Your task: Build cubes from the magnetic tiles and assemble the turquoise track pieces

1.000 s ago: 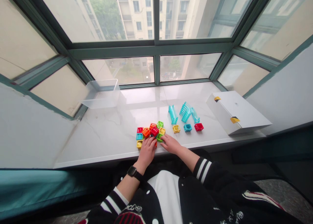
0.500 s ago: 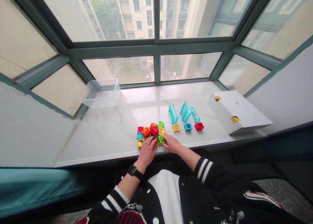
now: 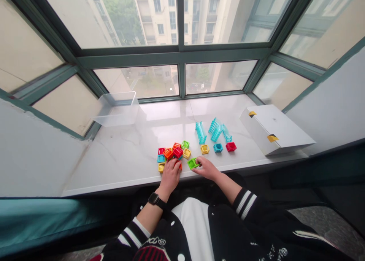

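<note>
Small open-framed plastic building blocks in red, orange, yellow, green and blue form a cluster (image 3: 168,153) near the front of the sill. My left hand (image 3: 170,173) lies over the cluster's near side, its fingers bent over an orange block (image 3: 180,166) that shows only at its right edge. Just right of the cluster, my right hand (image 3: 207,168) pinches a green block (image 3: 192,163) between thumb and fingers, low over the sill. A yellow block (image 3: 186,153) sits at the cluster's right edge, with another green block (image 3: 185,144) behind it.
A yellow block (image 3: 204,149), a blue block (image 3: 218,147) and a red block (image 3: 231,146) stand in a row. Behind them are translucent turquoise track pieces (image 3: 215,129). A clear plastic bin (image 3: 115,118) stands back left, a white box (image 3: 278,128) right. The sill's front edge (image 3: 119,180) runs close by.
My right hand has moved right with the green block, drawing it away from the cluster. My left hand has stayed on the blocks. The view has shifted slightly.
</note>
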The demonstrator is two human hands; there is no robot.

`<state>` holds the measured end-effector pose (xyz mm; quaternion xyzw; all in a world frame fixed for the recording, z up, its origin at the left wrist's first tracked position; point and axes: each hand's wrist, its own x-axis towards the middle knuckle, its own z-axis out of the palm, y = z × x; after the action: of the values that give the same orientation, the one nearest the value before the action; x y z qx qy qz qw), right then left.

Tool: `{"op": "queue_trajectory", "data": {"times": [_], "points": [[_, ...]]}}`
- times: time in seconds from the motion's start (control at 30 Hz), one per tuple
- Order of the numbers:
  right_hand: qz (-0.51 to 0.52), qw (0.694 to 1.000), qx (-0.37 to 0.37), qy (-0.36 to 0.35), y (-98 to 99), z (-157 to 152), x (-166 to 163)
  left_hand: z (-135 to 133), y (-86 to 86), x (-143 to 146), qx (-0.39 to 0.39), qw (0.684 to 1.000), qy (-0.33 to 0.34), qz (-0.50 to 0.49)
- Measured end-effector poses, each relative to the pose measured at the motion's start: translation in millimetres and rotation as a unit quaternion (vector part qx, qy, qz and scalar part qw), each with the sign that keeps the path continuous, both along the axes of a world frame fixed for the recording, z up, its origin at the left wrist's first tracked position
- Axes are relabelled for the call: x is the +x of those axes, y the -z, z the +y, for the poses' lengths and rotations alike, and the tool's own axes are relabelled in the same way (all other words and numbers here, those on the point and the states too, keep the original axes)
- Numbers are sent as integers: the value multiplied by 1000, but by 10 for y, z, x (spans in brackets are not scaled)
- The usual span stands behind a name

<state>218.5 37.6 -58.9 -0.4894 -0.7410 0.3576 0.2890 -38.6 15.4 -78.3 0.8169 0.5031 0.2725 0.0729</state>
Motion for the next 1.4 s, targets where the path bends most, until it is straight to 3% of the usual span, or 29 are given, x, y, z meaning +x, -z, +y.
{"op": "queue_trajectory", "data": {"times": [0.17,0.37,0.47,0.57,0.67,1.0,1.17,1.4], "points": [[8,998,26,49,-123,-29,149,-2,-74,23,-6,1000,-18,23],[6,995,74,63,-253,-90,110,-42,-427,129,-31,998,-47,-25],[-1,995,82,48,-309,-126,5,-26,-609,230,-104,984,-28,-141],[-6,996,84,27,-340,-162,-111,-6,-700,340,-241,935,-21,-259],[-22,995,100,-5,-336,-193,-195,0,-699,407,-329,894,-47,-299],[-23,995,101,-7,-277,-218,-243,23,-483,452,-410,801,-74,-431],[-42,990,130,-43,-363,-215,-253,16,-445,485,-385,808,-91,-437],[-43,992,113,-20,-385,-213,-258,6,-416,502,-390,803,-67,-445]]}}
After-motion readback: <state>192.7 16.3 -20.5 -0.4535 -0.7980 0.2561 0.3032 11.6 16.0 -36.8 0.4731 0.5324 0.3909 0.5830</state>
